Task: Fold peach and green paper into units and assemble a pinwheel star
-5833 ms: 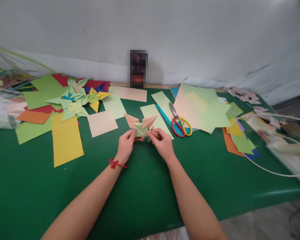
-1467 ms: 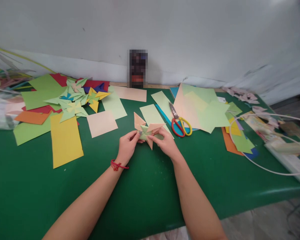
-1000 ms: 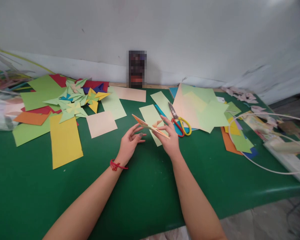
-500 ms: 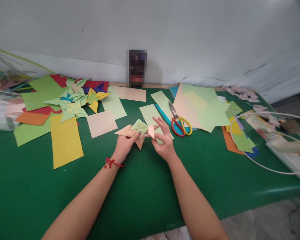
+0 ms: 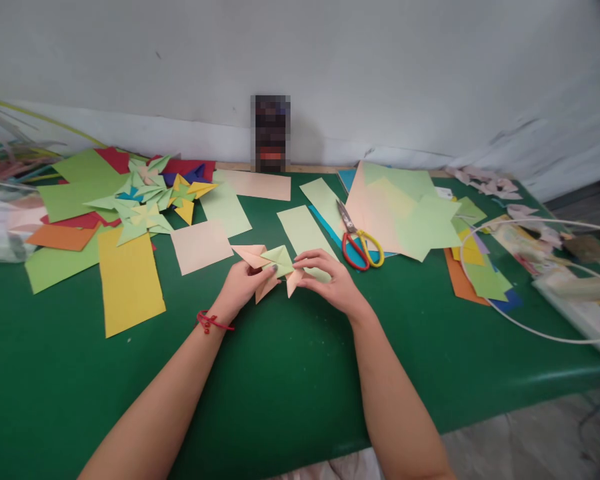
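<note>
Between my hands is a folded paper star (image 5: 279, 259) with a pale green centre and peach points. My left hand (image 5: 243, 287) grips it from the left, the thumb pressed on the green part. From the right, my right hand (image 5: 330, 281) pinches a peach point at the star's right side, thumb below and fingers above. Behind the right fingers lies a pale green paper strip (image 5: 305, 230). Scissors (image 5: 354, 240) with one red and one yellow handle rest just beyond my right hand. A peach paper rectangle (image 5: 203, 247) lies beyond my left hand.
Several finished folded stars (image 5: 147, 193) lie on coloured sheets at the left, near a yellow sheet (image 5: 131, 283). Large pale sheets (image 5: 405, 207) lie at the back right. A white cable (image 5: 500, 327) loops at the right. A pixelated dark object (image 5: 271, 133) stands against the wall.
The right fingers, spread before, have closed in on the star's right point, which now angles downward. My left hand has shifted slightly left, and the star has turned a little.
</note>
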The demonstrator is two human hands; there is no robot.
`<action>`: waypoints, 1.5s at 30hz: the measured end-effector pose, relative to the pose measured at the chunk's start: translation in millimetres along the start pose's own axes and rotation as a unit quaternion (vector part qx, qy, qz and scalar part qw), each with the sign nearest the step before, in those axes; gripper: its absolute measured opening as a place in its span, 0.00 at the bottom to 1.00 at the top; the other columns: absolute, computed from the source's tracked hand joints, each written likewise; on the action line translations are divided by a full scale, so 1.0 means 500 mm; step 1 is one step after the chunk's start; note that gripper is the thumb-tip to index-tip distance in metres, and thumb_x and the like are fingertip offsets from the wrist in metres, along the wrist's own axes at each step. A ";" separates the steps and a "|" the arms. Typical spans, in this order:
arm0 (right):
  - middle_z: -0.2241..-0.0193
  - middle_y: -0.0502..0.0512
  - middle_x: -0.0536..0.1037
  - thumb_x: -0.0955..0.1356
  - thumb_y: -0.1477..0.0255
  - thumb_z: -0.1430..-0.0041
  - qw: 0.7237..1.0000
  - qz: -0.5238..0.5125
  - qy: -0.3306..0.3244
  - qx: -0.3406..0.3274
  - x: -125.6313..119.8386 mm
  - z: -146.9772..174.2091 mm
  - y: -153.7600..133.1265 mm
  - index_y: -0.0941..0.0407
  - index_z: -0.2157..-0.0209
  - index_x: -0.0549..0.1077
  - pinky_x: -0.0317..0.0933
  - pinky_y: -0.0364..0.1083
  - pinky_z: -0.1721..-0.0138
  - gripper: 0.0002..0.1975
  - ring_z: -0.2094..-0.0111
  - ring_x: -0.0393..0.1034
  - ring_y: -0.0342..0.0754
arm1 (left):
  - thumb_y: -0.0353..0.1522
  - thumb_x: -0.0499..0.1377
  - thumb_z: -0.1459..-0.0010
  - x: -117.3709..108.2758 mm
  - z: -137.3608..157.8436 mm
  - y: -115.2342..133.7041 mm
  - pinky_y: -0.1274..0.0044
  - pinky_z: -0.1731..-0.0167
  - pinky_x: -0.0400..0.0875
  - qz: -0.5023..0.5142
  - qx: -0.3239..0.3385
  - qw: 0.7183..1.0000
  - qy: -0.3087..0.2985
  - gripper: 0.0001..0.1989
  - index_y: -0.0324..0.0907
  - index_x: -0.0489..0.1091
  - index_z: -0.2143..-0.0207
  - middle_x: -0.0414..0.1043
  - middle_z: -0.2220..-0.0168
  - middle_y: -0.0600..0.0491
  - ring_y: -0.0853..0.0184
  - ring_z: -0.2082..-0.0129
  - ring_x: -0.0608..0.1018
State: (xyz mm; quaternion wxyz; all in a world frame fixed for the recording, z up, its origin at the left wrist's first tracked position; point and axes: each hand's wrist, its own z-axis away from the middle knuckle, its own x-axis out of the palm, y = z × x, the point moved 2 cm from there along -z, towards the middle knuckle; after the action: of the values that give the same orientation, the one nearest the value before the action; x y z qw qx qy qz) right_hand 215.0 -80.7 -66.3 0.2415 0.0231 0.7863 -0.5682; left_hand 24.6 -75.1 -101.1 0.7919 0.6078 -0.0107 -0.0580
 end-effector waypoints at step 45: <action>0.68 0.53 0.73 0.65 0.67 0.45 0.990 0.028 0.137 0.020 0.054 -0.004 0.019 0.55 0.72 0.66 0.65 0.45 0.65 0.06 0.69 0.70 0.43 | 0.41 0.59 0.53 0.018 0.006 -0.003 0.76 0.69 0.67 -0.071 0.027 0.996 0.050 0.17 0.35 0.71 0.69 0.75 0.68 0.49 0.62 0.67 0.75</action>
State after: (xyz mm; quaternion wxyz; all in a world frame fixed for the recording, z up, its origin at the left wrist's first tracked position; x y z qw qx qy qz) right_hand 193.2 -82.1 -85.1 0.1469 0.1273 0.7997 -0.5681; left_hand 33.1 -79.3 -102.3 0.7686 0.6304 0.0706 -0.0830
